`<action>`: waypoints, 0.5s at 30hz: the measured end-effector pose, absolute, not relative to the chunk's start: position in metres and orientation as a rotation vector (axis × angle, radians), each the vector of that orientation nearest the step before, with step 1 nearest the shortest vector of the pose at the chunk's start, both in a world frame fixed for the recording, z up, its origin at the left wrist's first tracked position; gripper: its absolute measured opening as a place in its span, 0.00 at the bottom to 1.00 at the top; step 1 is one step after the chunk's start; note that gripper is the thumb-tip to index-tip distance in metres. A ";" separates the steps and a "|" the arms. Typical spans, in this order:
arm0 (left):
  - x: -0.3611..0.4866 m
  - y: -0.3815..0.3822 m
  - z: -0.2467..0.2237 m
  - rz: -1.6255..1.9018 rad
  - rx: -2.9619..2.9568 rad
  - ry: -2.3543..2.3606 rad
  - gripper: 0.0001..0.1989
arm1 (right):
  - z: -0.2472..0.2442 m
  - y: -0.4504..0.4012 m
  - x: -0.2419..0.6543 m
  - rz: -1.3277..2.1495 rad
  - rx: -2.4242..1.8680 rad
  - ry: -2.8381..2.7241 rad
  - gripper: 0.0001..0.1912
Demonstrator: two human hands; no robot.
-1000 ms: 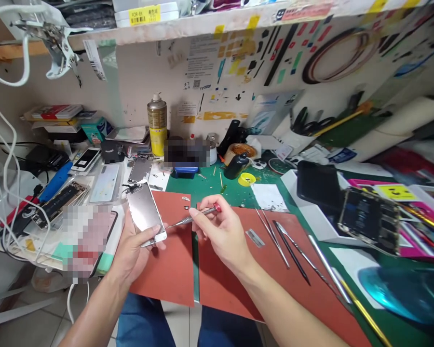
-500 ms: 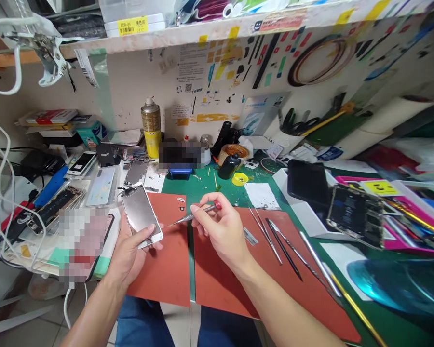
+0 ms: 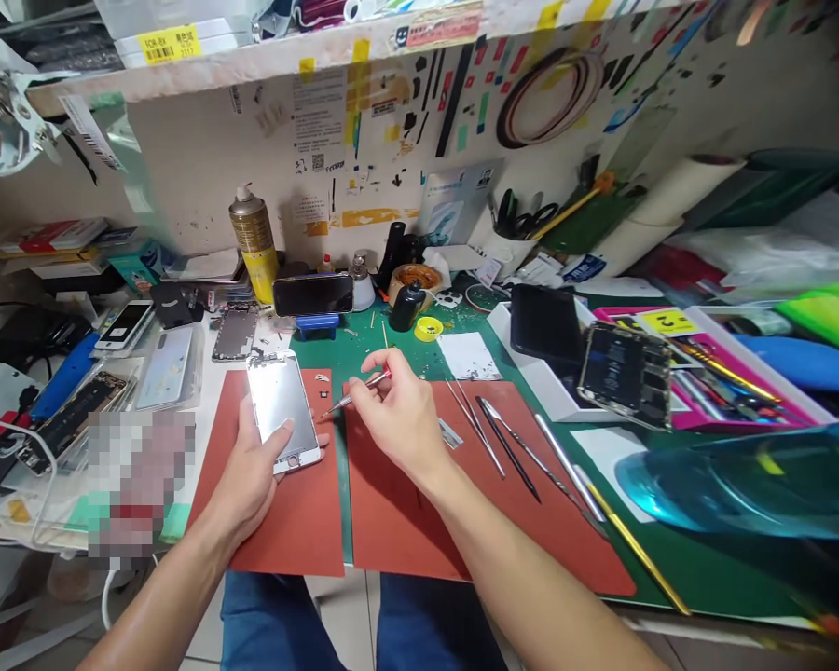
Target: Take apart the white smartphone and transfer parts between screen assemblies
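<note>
My left hand grips a white-edged phone screen assembly whose silvery metal back faces up, with the thumb lying across its lower part. Between the thumb and fingers of my right hand is a thin screwdriver with a red end. Its tip points left, close to the right edge of the screen assembly; whether the two touch I cannot tell. Beneath both hands lie red-brown mats. Small parts rest on the left mat, just above the screwdriver tip.
Tweezers and several slim tools lie on the right mat. An opened phone leans on a white box beside a pink tray of tools. A blue bottle lies at right. Phones and cables crowd the left side.
My view has swung to the right, so the background has slid left. The screen assembly is more upright in view and its back catches more light. Both hands keep their holds.
</note>
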State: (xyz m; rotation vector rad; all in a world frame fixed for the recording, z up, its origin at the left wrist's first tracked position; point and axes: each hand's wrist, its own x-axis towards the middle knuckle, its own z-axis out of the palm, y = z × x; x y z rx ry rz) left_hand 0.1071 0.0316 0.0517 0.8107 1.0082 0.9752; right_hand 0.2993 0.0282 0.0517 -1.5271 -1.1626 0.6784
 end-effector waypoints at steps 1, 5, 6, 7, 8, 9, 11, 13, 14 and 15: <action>0.108 0.033 0.051 0.963 0.822 1.014 0.35 | 0.052 0.028 0.299 0.678 -1.525 -1.170 0.07; 0.112 0.037 0.050 0.921 0.850 1.018 0.35 | 0.050 0.029 0.299 0.687 -1.511 -1.192 0.07; 0.112 0.037 0.050 0.917 0.852 1.007 0.35 | 0.050 0.029 0.299 0.690 -1.510 -1.195 0.07; 0.112 0.038 0.049 0.914 0.853 0.999 0.36 | 0.049 0.029 0.299 0.693 -1.509 -1.196 0.07; 0.113 0.038 0.049 0.911 0.855 0.995 0.37 | 0.048 0.030 0.299 0.696 -1.509 -1.198 0.07; 0.113 0.039 0.048 0.909 0.857 0.996 0.38 | 0.048 0.030 0.299 0.695 -1.509 -1.200 0.07; 0.113 0.040 0.047 0.903 0.865 1.006 0.38 | 0.047 0.030 0.299 0.686 -1.509 -1.206 0.07; 0.114 0.041 0.046 0.897 0.873 1.016 0.38 | 0.047 0.030 0.300 0.678 -1.513 -1.207 0.07; 0.114 0.042 0.046 0.894 0.874 1.023 0.37 | 0.048 0.030 0.300 0.672 -1.519 -1.203 0.07; 0.114 0.042 0.046 0.893 0.872 1.031 0.37 | 0.048 0.030 0.300 0.664 -1.528 -1.195 0.07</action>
